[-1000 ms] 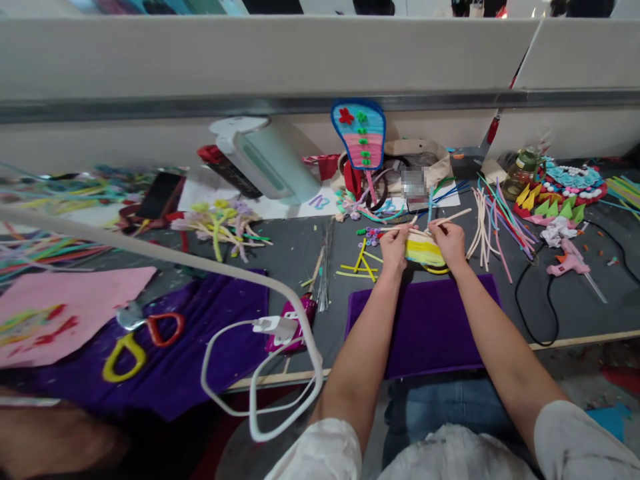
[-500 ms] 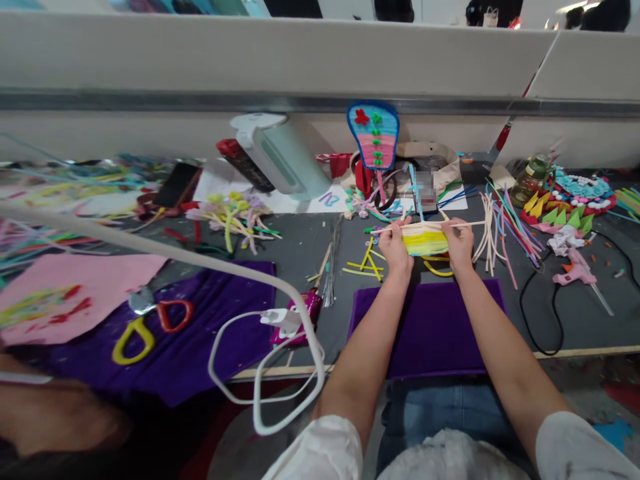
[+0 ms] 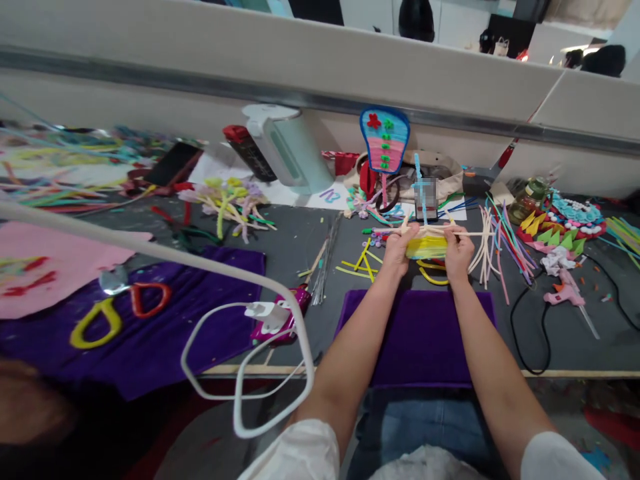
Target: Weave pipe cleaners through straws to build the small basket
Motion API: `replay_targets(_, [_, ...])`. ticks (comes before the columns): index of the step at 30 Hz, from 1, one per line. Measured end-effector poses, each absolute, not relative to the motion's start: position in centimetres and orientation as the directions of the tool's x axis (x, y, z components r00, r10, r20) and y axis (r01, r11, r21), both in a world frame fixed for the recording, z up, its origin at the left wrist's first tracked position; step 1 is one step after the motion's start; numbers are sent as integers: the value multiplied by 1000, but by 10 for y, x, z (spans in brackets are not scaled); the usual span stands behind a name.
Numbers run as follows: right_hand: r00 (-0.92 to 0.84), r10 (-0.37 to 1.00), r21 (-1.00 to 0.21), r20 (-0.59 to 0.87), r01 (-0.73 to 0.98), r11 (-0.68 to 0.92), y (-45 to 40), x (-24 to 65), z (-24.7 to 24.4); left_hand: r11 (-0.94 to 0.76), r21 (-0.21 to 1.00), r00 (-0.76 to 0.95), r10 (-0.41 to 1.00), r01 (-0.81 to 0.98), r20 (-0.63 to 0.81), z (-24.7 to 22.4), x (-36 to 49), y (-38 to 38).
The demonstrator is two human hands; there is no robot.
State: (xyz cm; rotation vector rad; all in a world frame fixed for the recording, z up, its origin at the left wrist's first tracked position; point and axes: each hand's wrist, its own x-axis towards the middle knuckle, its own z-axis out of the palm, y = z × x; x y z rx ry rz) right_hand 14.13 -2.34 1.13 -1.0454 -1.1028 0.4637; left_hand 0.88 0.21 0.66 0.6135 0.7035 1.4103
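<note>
A small panel of yellow and cream pipe cleaners is stretched between my two hands, with cream stems sticking out along its top edge. My left hand pinches its left end, and my right hand grips the right end, where a cream stem reaches to the right. Behind the panel, a light blue pipe cleaner stands upright in front of a phone. Yellow pipe cleaner pieces lie left of my left hand. Below the panel a purple cloth is spread at the table edge.
A pink glue gun with a black cord lies at the right, beside bundled pipe cleaners. A pale kettle stands at the back. White cable loops over the front left, near scissors. Another person's arm is at lower left.
The view has tilted and shifted a little. Both hands still hold the panel in nearly the same place. The other person's arm at the lower left has moved further out of view.
</note>
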Motion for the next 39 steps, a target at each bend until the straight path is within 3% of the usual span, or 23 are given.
replay_targets(3, [391, 754, -847, 527, 173, 502, -25, 141, 17, 207, 759, 183, 976, -617, -117, 10, 3, 1])
replay_targets(5, [361, 764, -843, 534, 162, 513, -26, 140, 19, 222, 760, 197, 972, -611, -126, 12, -1, 0])
replay_targets(12, [325, 825, -880, 462, 54, 472, -25, 134, 17, 77, 768, -4, 995, -635, -103, 17, 2, 0])
replay_targets(19, [482, 825, -921, 296, -86, 380, -11, 135, -2, -1, 812, -123, 988, -584, -88, 15, 19, -7])
replay_targets(27, [458, 886, -961, 77, -202, 188, -10, 122, -7, -198, 890, -303, 950, -410, 72, 6, 34, -10])
replay_targets(33, [401, 916, -937, -1, -321, 139, -10, 123, -4, -194, 892, -279, 957, -409, 81, 9, 33, -12])
replay_targets(39, [455, 889, -923, 46, -322, 212, -11, 124, 0, -124, 860, -201, 979, -495, 25, 12, 29, -12])
